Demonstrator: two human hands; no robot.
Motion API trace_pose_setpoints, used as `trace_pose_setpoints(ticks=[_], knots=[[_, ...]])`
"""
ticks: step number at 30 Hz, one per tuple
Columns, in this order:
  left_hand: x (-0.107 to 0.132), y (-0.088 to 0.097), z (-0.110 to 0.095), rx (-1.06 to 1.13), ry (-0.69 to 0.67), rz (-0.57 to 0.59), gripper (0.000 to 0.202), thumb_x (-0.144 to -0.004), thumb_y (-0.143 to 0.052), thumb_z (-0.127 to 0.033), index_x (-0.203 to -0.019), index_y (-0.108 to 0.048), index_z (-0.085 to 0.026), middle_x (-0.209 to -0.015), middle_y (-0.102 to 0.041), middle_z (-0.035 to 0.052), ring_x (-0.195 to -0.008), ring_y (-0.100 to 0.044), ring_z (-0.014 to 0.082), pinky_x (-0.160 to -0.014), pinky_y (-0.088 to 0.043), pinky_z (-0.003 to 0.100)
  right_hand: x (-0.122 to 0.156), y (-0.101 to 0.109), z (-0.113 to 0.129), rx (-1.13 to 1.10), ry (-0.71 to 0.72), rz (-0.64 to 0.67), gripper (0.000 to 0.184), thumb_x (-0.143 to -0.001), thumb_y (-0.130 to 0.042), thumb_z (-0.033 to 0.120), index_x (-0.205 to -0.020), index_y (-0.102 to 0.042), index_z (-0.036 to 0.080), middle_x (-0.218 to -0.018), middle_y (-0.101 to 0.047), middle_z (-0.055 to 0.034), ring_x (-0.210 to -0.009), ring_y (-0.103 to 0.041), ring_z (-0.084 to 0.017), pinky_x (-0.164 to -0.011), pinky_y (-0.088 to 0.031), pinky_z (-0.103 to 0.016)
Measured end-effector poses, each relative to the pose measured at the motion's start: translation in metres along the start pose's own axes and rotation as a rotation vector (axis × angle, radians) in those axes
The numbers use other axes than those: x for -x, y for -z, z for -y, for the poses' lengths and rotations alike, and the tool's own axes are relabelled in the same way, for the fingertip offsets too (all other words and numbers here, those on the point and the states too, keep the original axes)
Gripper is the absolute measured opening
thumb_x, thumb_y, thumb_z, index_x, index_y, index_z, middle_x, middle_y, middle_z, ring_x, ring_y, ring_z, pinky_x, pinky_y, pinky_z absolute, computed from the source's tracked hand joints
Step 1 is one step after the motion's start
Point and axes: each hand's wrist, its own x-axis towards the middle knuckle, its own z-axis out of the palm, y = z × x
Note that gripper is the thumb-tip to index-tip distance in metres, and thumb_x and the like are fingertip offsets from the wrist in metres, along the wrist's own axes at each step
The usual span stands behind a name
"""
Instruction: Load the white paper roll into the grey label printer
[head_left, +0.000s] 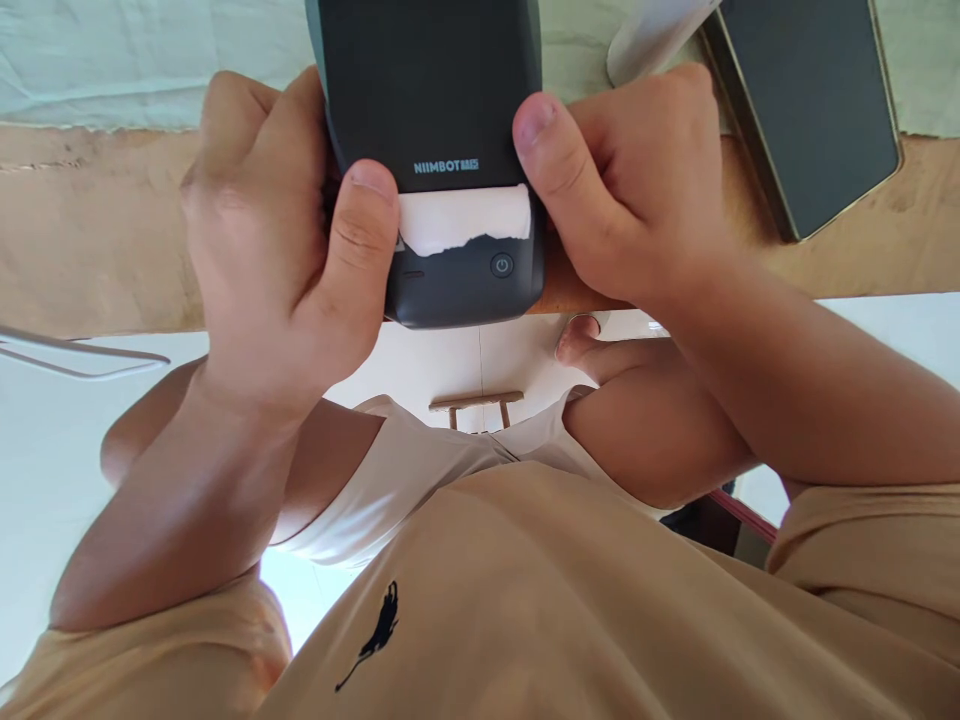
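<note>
1. The left hand point(262, 220) is closed around the left side of the dark printer point(431, 90) lettered "NIIMBOT". Its fingers curl down along that side, with their tips out of sight, and its thumb point(364, 225) lies over the top face, beside the left end of the white paper point(465, 215).

2. The right hand point(630, 190) is clamped on the opposite side of the printer. Its thumb rests on the right edge of the cover, near the right end of the paper; its other fingers are bent, their tips hidden.

3. The hands are apart from each other, with the printer between them. Its near end, with the power button point(502, 265), projects toward the person past both thumbs.

4. The paper has a ragged front edge and emerges below the lettering.

5. The printer is over the near edge of the brown worktop point(82, 230); whether it touches the surface, I cannot tell.

6. A dark flat device point(817, 110) lies to the right of the right hand, and a white cylindrical object point(656, 40) is just beyond that hand.
</note>
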Motion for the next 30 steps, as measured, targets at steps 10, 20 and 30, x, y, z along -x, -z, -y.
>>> trace_pose_setpoints(ticks=[10,20,30], knots=[[0.007,0.001,-0.005,-0.015,-0.012,-0.057,0.059,-0.091,-0.046,-0.081,-0.089,-0.051,-0.022,-0.080,-0.037,0.0062,-0.084,-0.044,0.0228,-0.078,-0.036,0.041,0.002,-0.001,-0.002,-0.021,-0.019,-0.007,0.070,-0.111,-0.032,0.057,-0.062,-0.019,0.009,-0.057,-0.020,-0.0009,-0.057,-0.006,-0.006,-0.061,-0.006,-0.033],[0.001,-0.014,0.002,0.347,0.051,-0.360,0.060,-0.093,-0.044,-0.081,-0.117,-0.059,-0.029,-0.099,-0.054,0.0082,-0.130,-0.051,0.0306,-0.100,-0.053,0.041,0.004,0.000,-0.003,-0.085,0.031,-0.038,0.064,-0.105,-0.027,0.055,-0.060,-0.017,0.011,-0.056,-0.017,-0.0015,-0.057,-0.005,-0.006,-0.061,-0.005,-0.032],[0.008,0.005,-0.004,-0.085,0.035,-0.036,0.089,-0.087,-0.042,-0.090,-0.117,-0.074,-0.013,-0.087,-0.046,0.0086,-0.077,-0.036,0.0194,-0.080,-0.034,0.038,0.004,-0.003,-0.007,-0.062,0.066,-0.034,0.064,-0.109,-0.026,0.053,-0.060,-0.018,0.012,-0.057,-0.018,-0.0009,-0.056,-0.006,-0.005,-0.058,-0.007,-0.031]])
